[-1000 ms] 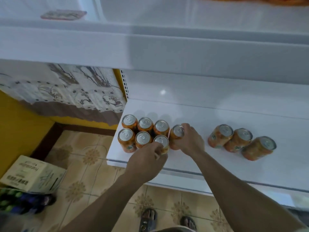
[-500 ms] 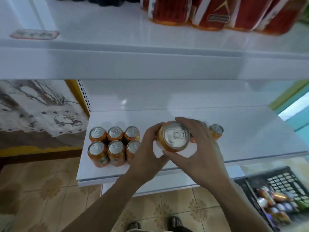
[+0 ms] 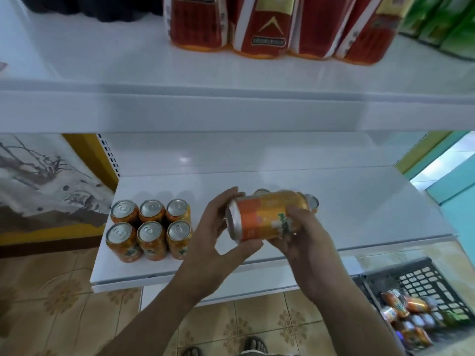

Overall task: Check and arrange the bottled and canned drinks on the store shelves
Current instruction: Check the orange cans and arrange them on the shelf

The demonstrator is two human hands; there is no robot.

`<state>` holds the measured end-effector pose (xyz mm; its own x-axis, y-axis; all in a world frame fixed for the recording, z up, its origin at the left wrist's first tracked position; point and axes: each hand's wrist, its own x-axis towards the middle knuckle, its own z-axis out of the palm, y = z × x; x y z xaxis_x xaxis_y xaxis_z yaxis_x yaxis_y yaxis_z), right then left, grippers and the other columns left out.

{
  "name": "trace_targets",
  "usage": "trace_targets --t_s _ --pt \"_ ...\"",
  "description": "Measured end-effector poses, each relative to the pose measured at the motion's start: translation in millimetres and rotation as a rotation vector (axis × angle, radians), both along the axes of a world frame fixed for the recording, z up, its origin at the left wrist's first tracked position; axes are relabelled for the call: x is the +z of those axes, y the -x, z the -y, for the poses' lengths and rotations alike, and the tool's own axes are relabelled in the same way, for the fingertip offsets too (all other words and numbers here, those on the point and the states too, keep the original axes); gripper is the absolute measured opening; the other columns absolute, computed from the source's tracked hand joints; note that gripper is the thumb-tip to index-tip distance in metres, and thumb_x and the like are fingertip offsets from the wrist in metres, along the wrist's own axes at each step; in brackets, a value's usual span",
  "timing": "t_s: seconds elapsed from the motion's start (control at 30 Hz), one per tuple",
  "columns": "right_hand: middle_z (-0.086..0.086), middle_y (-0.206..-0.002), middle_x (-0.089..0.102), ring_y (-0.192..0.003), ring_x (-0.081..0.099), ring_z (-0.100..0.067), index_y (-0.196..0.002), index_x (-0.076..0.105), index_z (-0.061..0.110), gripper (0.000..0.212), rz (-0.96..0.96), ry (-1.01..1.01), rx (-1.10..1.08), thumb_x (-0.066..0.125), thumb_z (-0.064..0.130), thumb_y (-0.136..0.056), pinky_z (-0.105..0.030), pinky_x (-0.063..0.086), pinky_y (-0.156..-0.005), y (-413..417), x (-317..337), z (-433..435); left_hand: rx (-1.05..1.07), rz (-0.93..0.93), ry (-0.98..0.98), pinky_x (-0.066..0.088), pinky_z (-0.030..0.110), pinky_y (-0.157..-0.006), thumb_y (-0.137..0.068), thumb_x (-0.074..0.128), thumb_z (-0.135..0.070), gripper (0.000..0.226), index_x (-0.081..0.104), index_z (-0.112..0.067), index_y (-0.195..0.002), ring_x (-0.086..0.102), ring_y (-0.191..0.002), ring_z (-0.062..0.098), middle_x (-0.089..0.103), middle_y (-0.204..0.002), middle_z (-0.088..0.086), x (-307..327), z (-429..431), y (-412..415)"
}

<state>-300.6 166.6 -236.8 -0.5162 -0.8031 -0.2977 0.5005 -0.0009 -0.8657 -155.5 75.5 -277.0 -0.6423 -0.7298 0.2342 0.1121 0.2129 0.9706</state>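
Forearms stretched forward, our right hand [image 3: 305, 240] wrapped under a sideways orange aluminium drink can [image 3: 267, 217], our left hand [image 3: 210, 242] pinching its silver end between fingers [image 3: 226, 197] and thumb

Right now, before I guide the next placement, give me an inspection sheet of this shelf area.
Surface: white lower shelf, glossy.
Job's things: orange can held on its side above the shelf; six cans upright in a two-by-three block at left; other cans behind the held one, mostly hidden.
Clutter: black crate on the floor at right, cans inside.
Grippers: left hand grips the can's end; right hand wraps its body.
Cables: nothing seen.
Surroundings: upper shelf with red-labelled bottles; tiled floor; patterned cloth at left.
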Motion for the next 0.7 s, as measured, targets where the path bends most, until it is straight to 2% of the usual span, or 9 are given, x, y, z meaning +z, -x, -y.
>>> trace_targets --t_s 0.03,0.1,0.2,0.27,0.33,0.4,0.57,0.7 --pt "-0.017 -0.129 0.067 -0.111 0.067 -0.026 -0.131 0.062 0.014 0.052 0.136 0.008 0.024 0.068 0.037 -0.084 -0.038 0.055 -0.09 0 -3 0 -0.014 -0.014 0.02 0.051 0.026 -0.097 -0.076 0.079 -0.03 0.075 0.04 -0.034 -0.141 0.05 -0.132 0.009 0.052 -0.137 -0.022 6 -1 2" --pt "-0.021 -0.127 0.067 -0.105 0.067 -0.026 -0.13 0.065 0.009 0.058 0.332 -0.001 0.074 0.061 0.046 -0.086 -0.035 0.057 -0.089 -4 -4 1 -0.041 -0.017 0.086 0.047 0.026 -0.103 -0.08 0.078 -0.024 0.076 0.039 -0.027 -0.145 0.046 -0.137 0.011 0.05 -0.142 -0.019 19 -2 8" --pt "-0.012 -0.107 0.072 -0.091 0.068 -0.019 -0.115 0.075 0.006 0.071 0.569 0.082 0.168 0.079 0.054 -0.064 -0.025 0.06 -0.074 -7 -6 3 -0.059 -0.012 0.165 0.04 0.027 -0.111 -0.082 0.078 -0.01 0.079 0.035 -0.022 -0.147 0.042 -0.141 0.015 0.049 -0.147 -0.014 28 -6 16" --pt "-0.01 -0.102 0.071 -0.092 0.066 -0.017 -0.112 0.075 0.006 0.066 0.663 0.13 0.205 0.086 0.05 -0.063 -0.023 0.057 -0.076 -7 -11 4 -0.047 -0.032 0.17 0.04 0.026 -0.111 -0.081 0.077 -0.009 0.079 0.035 -0.024 -0.146 0.043 -0.141 0.015 0.05 -0.146 -0.012 31 -10 21" --pt "-0.008 -0.1 0.071 -0.093 0.065 -0.017 -0.107 0.076 0.007 0.052 0.699 0.127 0.202 0.073 0.05 -0.078 -0.022 0.053 -0.079 -6 -15 3 -0.037 -0.066 0.167 0.041 0.026 -0.11 -0.081 0.079 -0.014 0.078 0.036 -0.026 -0.145 0.044 -0.14 0.017 0.051 -0.146 -0.01 33 -13 24" --pt "-0.007 -0.098 0.071 -0.093 0.064 -0.016 -0.104 0.077 0.008 0.047 0.708 0.115 0.202 0.06 0.05 -0.088 -0.022 0.049 -0.08 -3 -16 3 -0.043 -0.075 0.167 0.041 0.026 -0.109 -0.08 0.077 -0.018 0.077 0.036 -0.026 -0.146 0.045 -0.14 0.018 0.052 -0.145 -0.009 33 -16 25" --pt "-0.008 -0.093 0.071 -0.088 0.064 -0.017 -0.098 0.078 0.007 0.045 0.699 0.111 0.196 0.058 0.046 -0.089 -0.027 0.042 -0.083 0 -19 2 -0.066 -0.055 0.142 0.041 0.027 -0.11 -0.079 0.077 -0.018 0.079 0.035 -0.027 -0.146 0.046 -0.139 0.016 0.053 -0.144 -0.012 36 -19 27" --pt "-0.007 -0.092 0.071 -0.087 0.064 -0.017 -0.101 0.078 0.009 0.045 0.666 0.1 0.19 0.06 0.047 -0.087 -0.024 0.049 -0.079 0 -24 1 -0.095 0.012 0.157 0.039 0.032 -0.113 -0.08 0.076 -0.018 0.084 0.031 -0.022 -0.15 0.04 -0.143 0.017 0.045 -0.15 -0.011 34 -14 26"
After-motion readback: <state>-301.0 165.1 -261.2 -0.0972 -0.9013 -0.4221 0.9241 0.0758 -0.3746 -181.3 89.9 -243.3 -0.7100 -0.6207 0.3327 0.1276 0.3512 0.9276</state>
